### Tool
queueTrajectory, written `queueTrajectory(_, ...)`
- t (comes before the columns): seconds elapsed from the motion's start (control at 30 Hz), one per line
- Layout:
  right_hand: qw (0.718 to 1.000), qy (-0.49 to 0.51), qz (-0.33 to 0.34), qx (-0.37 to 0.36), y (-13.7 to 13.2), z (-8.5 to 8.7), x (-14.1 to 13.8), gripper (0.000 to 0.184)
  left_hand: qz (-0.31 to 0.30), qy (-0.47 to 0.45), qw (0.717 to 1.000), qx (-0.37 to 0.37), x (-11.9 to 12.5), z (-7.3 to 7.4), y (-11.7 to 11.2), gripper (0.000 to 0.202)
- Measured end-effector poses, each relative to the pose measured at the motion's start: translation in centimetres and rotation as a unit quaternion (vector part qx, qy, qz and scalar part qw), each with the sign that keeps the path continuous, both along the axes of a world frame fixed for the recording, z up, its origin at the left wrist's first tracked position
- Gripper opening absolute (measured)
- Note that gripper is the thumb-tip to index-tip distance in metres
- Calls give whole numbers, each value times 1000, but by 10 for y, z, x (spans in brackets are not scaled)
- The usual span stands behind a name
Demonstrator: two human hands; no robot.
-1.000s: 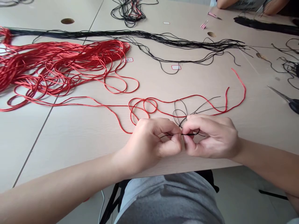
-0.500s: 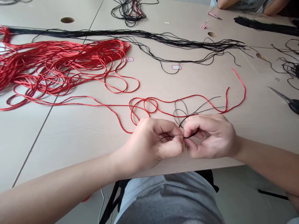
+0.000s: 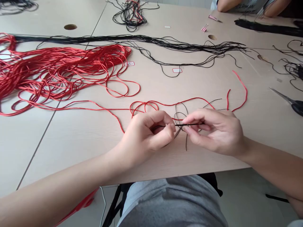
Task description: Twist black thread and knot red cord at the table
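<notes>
Pale tabletop [image 3: 201, 83], red-bordered label [image 3: 129, 63] with illegible writing, black cord [image 3: 179, 125] in the pinch of left hand [image 3: 150, 134] and right hand [image 3: 217, 134].

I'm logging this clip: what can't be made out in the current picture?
All in the head view:
- Black cord: stretches hidden by the left hand and right hand.
- Red cord bundle: cut off by the left edge.
- Scissors: handles cut off by the right edge.
- Red-bordered label: marks too small to read.
- Person opposite: cut off by the top edge.
</notes>
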State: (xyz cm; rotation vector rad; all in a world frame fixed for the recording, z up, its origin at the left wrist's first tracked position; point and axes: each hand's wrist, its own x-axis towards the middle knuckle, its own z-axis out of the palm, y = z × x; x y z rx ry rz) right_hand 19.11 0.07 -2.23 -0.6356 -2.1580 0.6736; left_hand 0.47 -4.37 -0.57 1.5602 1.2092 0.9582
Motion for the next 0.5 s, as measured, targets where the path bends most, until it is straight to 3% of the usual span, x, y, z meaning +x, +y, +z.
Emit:
queueTrajectory(0.27,1000,-24,-8,12,2,6,8,14,10,97,995,20,-5,1,-3,18)
queueTrajectory(0.5,999,-17,12,26,1,8,10,13,17,128,987,93,-2,0,-5,11)
